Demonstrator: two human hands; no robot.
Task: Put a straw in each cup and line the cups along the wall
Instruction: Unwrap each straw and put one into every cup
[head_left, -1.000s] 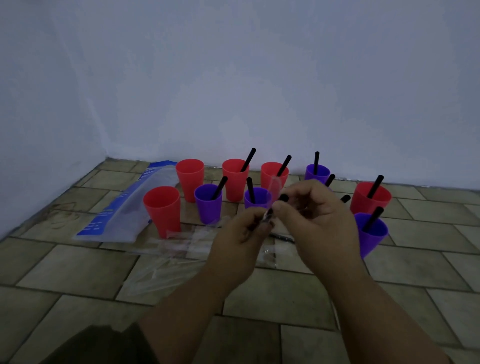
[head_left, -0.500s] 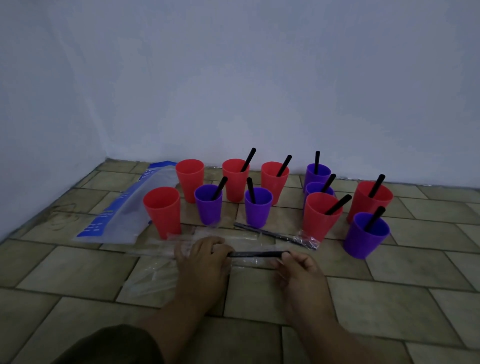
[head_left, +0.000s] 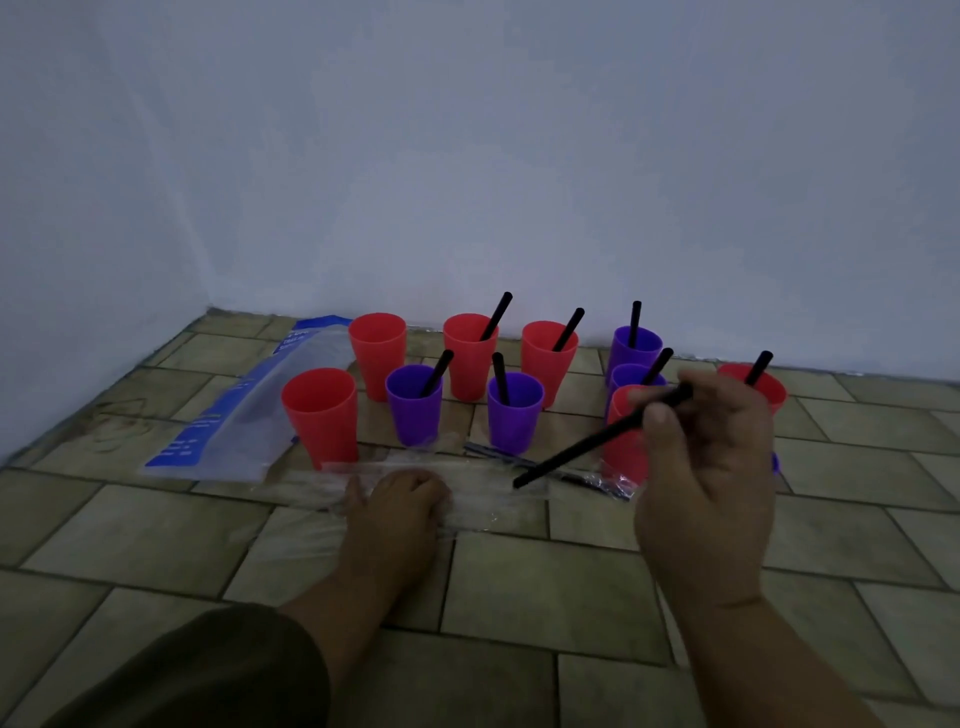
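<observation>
Straw (head_left: 587, 447), black, one. Pinched near its upper end between thumb and fingertips of right hand (head_left: 706, 478). The shaft slants down and leftward from that hand, and its free tip hangs in the air just beyond left hand (head_left: 397, 512).

Left hand: fingers curled down on clear wrap (head_left: 488, 499), gripping it against the floor.

Cups, red and purple: clustered beyond both hands, short of the wall, not yet in a line. Two lack straws: near red cup (head_left: 319, 415) and far red cup (head_left: 377, 353), both beyond and left of left hand. Those behind right hand are partly hidden.

Risks, judged:
- Both strawless cups lie far from right hand. A reach across could catch the straws leaning out of the cups between and tip them.
- With the grip high on the shaft, the low tip may wander and strike a rim instead of dropping inside.
- The cups look light, so a knock could topple one into its neighbours.
- Wrap underhand may slide on the tiles.

Appearance of straw: slim, straight, matte black, no bend visible, apparently stiff, unwrapped.
</observation>
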